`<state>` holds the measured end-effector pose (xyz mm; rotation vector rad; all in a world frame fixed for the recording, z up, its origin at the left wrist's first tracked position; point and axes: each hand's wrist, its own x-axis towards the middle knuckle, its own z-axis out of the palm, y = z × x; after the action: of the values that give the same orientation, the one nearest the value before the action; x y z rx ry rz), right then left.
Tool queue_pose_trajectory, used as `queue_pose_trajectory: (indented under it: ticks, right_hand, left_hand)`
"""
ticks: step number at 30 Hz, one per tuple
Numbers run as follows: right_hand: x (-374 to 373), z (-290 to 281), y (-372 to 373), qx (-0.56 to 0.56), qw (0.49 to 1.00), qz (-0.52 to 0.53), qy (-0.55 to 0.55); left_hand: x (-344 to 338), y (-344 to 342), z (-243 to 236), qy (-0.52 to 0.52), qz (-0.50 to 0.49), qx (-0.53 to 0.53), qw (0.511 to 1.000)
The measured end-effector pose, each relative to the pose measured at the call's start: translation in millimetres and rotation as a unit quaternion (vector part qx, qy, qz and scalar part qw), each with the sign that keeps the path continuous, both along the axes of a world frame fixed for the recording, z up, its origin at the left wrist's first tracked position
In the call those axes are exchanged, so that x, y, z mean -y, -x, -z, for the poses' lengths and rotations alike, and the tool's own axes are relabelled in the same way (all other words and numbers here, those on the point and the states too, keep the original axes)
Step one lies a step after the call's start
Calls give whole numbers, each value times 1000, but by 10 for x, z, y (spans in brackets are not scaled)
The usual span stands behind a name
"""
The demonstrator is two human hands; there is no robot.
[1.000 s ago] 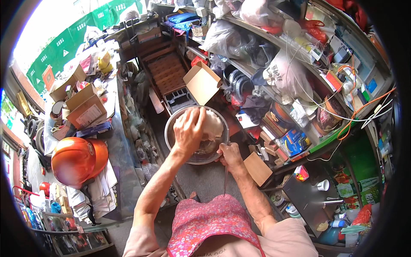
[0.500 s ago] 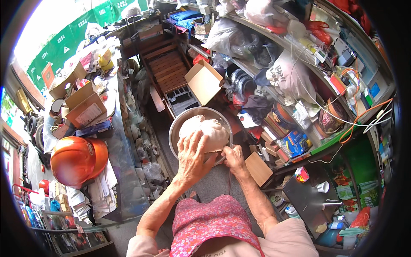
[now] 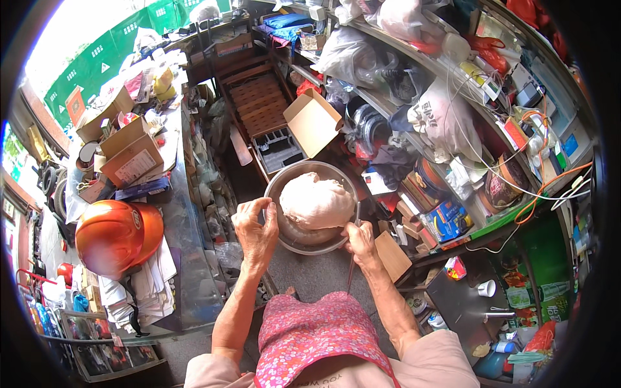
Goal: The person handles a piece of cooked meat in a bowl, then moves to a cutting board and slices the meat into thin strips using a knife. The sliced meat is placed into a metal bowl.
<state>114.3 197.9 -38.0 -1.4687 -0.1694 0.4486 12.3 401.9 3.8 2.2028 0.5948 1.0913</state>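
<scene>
A round metal bowl (image 3: 304, 239) sits in front of me, holding a large pale lump of dough (image 3: 315, 202). My left hand (image 3: 255, 227) grips the bowl's left rim, fingers curled over the edge. At the bowl's right rim my right hand (image 3: 359, 241) is closed around a thin stick-like tool (image 3: 351, 271) that points down toward my lap. I wear a pink flowered apron (image 3: 310, 339).
An orange helmet (image 3: 113, 236) lies on a cluttered counter at left with cardboard boxes (image 3: 129, 155). An open box (image 3: 312, 119) and a wooden crate (image 3: 259, 107) stand behind the bowl. Packed shelves with bags and cables fill the right.
My left hand came off the top of the dough and slid down to the bowl's left rim. The bowl shifted slightly nearer to me. My right hand stayed at the right rim.
</scene>
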Motion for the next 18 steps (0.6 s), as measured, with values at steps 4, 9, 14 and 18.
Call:
queue_pose_trajectory:
  ticks: [4, 9, 14, 18]
  right_hand:
    - [10, 3, -11, -2, 1000, 16, -3]
    - [175, 211, -88, 171, 978, -51, 106]
    - [222, 290, -58, 226, 972, -44, 36]
    - [169, 118, 14, 192, 978, -62, 44]
  left_hand:
    - [116, -45, -16, 102, -7, -22, 995]
    - [106, -191, -45, 36, 39, -56, 997]
    - [-47, -631, -336, 35, 247, -239, 938]
    - [-240, -791, -310, 3, 375, -308, 874]
